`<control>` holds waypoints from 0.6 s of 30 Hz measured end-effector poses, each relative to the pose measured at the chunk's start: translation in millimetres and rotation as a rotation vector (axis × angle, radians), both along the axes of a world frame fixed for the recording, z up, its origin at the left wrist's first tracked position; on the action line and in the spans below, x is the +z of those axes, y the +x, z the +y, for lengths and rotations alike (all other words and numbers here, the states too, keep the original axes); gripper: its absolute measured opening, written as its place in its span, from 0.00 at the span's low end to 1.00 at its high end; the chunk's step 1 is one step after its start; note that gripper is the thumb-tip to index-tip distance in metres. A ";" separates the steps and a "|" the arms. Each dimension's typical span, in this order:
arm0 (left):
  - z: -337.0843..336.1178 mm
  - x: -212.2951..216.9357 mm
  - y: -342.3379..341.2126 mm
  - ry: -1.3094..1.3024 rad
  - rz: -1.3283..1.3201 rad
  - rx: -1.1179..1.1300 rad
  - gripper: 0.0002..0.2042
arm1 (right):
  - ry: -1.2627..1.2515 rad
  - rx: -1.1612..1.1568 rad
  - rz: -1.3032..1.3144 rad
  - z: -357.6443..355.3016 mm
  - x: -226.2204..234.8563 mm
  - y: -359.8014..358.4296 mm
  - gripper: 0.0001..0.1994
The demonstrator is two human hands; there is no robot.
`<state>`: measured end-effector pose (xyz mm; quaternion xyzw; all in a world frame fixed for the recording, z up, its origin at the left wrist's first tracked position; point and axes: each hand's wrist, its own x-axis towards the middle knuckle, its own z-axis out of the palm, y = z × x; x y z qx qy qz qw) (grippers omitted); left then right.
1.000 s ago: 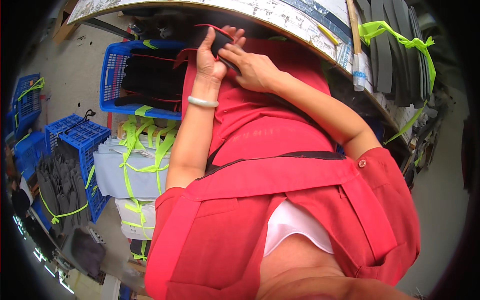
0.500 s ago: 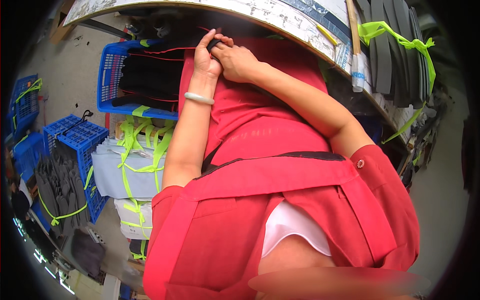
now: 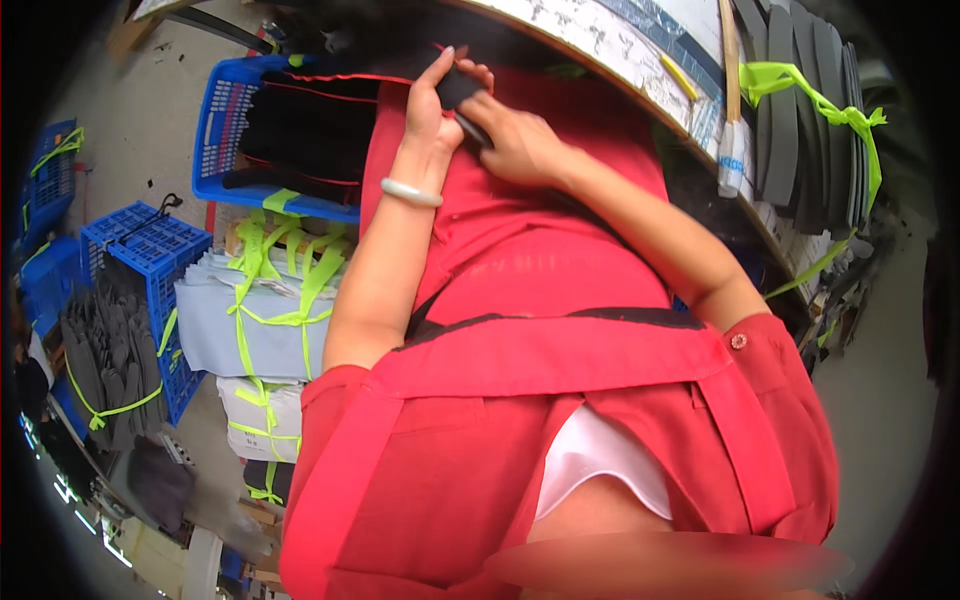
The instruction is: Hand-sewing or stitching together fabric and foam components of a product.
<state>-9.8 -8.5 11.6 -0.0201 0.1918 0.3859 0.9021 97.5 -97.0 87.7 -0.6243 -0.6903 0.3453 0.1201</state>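
Observation:
Over the red apron (image 3: 530, 215), my two hands meet at a small black piece of fabric (image 3: 457, 88). My left hand (image 3: 432, 115), a pale bangle (image 3: 411, 193) on its wrist, has its fingers curled around the piece with the thumb raised. My right hand (image 3: 518, 142) is closed, its fingertips against the lower edge of the fabric. A narrow dark grey object (image 3: 472, 130) shows under the right fingers; its kind cannot be made out. A red-edged black strip (image 3: 350, 77) runs from the blue crate toward my left hand.
Black fabric pieces (image 3: 305, 135) lie stacked in a blue crate (image 3: 207, 150) on the left. Tied light-blue bundles (image 3: 225, 320) stand below it. A worktable (image 3: 600, 45) crosses the top right, bearing a yellow tool (image 3: 680, 77), a wooden-handled brush (image 3: 730, 150) and tied grey strips (image 3: 800, 110).
My right hand has moved down and right, away from my left. More of the black piece shows between them, and the narrow dark object has come into sight. The whole view has shifted slightly.

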 end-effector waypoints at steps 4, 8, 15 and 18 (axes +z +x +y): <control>11.8 1.8 0.3 -0.049 -0.032 0.031 0.09 | -0.087 0.092 -0.055 49.5 -13.7 -6.0 0.17; 3.7 6.0 -6.3 -0.026 -0.081 0.022 0.15 | 0.146 0.018 0.048 -1.8 6.5 -5.9 0.26; -4.2 18.5 -3.4 0.019 0.019 -0.008 0.24 | -0.028 0.004 -0.074 30.7 3.2 -7.5 0.29; -5.6 25.2 -3.9 -0.037 0.050 0.047 0.25 | -0.001 0.032 0.014 1.7 2.3 4.0 0.29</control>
